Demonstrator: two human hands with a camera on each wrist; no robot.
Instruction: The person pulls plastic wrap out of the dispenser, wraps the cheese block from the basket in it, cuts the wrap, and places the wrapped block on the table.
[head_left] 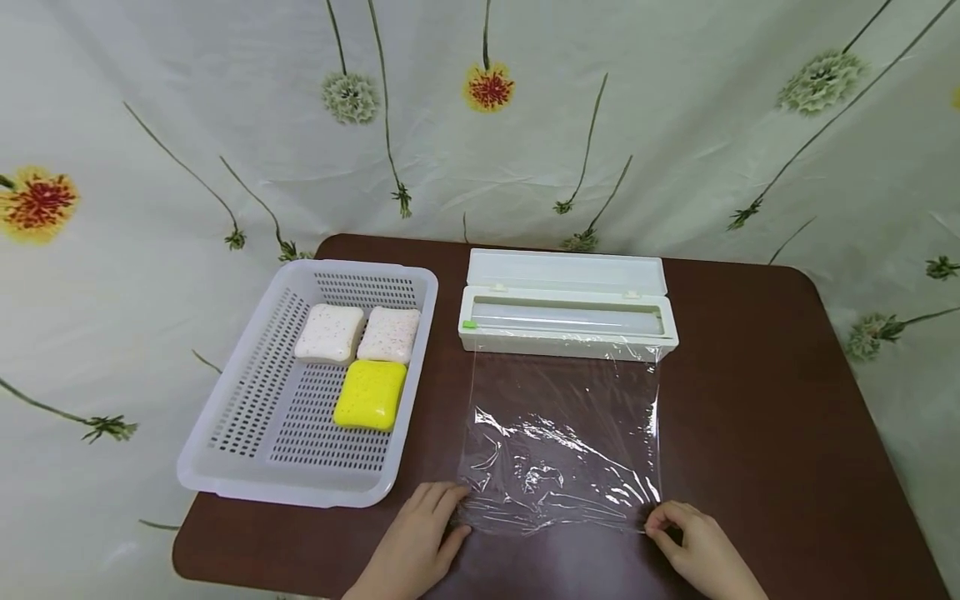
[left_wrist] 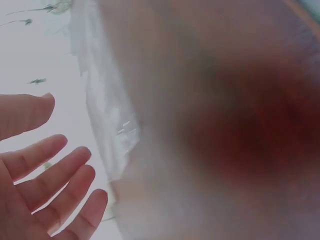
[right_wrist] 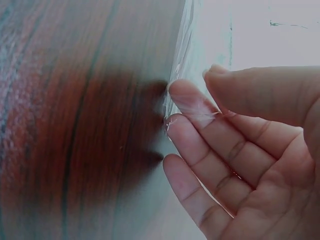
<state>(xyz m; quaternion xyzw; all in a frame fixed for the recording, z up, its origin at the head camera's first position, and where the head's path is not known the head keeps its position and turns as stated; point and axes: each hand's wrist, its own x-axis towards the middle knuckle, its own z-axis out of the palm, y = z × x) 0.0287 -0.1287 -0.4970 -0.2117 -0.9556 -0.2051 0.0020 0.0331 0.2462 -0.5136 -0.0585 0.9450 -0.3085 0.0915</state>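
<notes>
A sheet of clear plastic wrap (head_left: pixel 558 433) stretches over the table from a white wrap dispenser box (head_left: pixel 570 346), whose lid (head_left: pixel 566 271) stands raised above the roll (head_left: pixel 566 319). At the sheet's near right corner my right hand (head_left: pixel 693 542) pinches the film; the right wrist view shows the wrap's edge (right_wrist: pixel 192 107) between thumb and forefinger. Beside the near left corner lies my left hand (head_left: pixel 420 533), fingertips at the film's edge. In the left wrist view that hand (left_wrist: pixel 50 187) has its fingers and thumb spread apart, with nothing held between them.
On the left of the brown table (head_left: pixel 757 400) sits a white perforated basket (head_left: pixel 251 333). Inside are two speckled white blocks, one (head_left: pixel 330 333) beside the other (head_left: pixel 390 335), and a yellow block (head_left: pixel 371 394), all sponge-like. A flowered curtain (head_left: pixel 675 167) hangs behind.
</notes>
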